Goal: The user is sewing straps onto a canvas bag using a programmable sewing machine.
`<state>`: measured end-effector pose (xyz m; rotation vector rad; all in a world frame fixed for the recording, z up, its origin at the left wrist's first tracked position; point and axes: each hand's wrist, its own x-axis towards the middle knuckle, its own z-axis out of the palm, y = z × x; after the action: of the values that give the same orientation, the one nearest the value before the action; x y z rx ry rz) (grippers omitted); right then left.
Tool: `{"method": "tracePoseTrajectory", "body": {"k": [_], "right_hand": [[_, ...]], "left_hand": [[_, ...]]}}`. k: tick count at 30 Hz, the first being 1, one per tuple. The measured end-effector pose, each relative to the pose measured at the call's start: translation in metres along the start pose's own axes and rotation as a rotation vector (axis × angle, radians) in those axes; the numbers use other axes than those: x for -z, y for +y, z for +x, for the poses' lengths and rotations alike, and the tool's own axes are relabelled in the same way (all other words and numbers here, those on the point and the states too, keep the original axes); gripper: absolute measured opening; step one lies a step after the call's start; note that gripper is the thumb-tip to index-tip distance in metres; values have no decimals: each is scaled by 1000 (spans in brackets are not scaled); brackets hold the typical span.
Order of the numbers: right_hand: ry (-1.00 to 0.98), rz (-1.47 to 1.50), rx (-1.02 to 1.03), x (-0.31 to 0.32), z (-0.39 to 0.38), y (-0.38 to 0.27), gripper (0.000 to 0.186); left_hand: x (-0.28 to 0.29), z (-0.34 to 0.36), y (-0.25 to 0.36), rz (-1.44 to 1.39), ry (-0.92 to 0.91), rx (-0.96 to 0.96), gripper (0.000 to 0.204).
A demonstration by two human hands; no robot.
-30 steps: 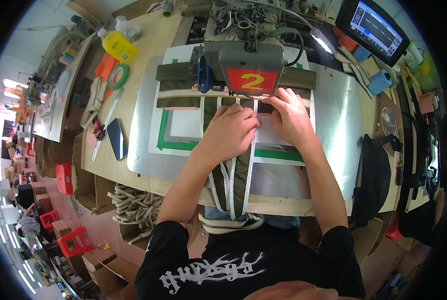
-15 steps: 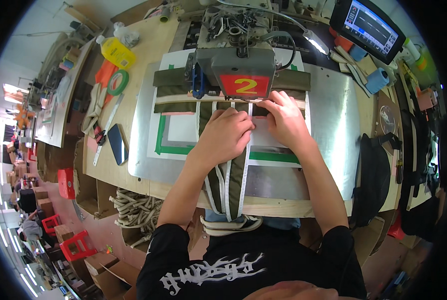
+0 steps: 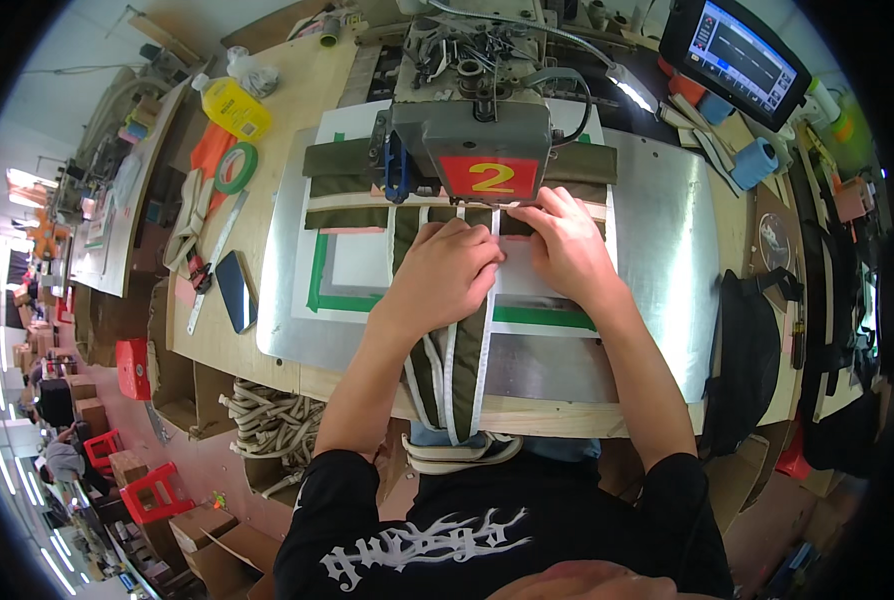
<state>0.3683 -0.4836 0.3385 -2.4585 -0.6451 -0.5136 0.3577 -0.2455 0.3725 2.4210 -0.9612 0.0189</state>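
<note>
Under the head of a sewing machine (image 3: 487, 135) lies a wide olive fabric band (image 3: 347, 216) with a pale strip along it. Olive straps with white edging (image 3: 470, 345) run from it toward me and hang over the table's front edge. My left hand (image 3: 445, 265) is closed over these straps just below the machine head, its fingers curled. My right hand (image 3: 567, 245) has thumb and forefinger pinched at the top of the straps, beside the white edging. The needle area is hidden behind the machine head and my fingers.
A metal plate (image 3: 667, 260) with a green-taped frame (image 3: 352, 302) lies beneath the fabric. At left are a phone (image 3: 236, 290), a steel ruler (image 3: 217, 262), green tape (image 3: 234, 168) and a yellow bottle (image 3: 235, 107). A screen (image 3: 735, 58) and blue thread cone (image 3: 754, 163) stand right.
The olive band, straps and green-taped frame have slid slightly to the left beneath the machine head. Both hands have moved a little left with them, keeping their hold.
</note>
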Motion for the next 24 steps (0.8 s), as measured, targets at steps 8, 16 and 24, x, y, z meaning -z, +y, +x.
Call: {"method": "tracePoseTrajectory", "body": {"k": [8,16,24], "right_hand": [[17,29,3,1,2,-5,45],[2,63,17,2,-2,-3,39],[-19,70,10,3,-1,-4,39]], "left_hand": [[3,-2,-3,4,7,-4,17],[2,-3,-5,-4,37,1,17],[1,-4,-8,-12,65,2,12]]}}
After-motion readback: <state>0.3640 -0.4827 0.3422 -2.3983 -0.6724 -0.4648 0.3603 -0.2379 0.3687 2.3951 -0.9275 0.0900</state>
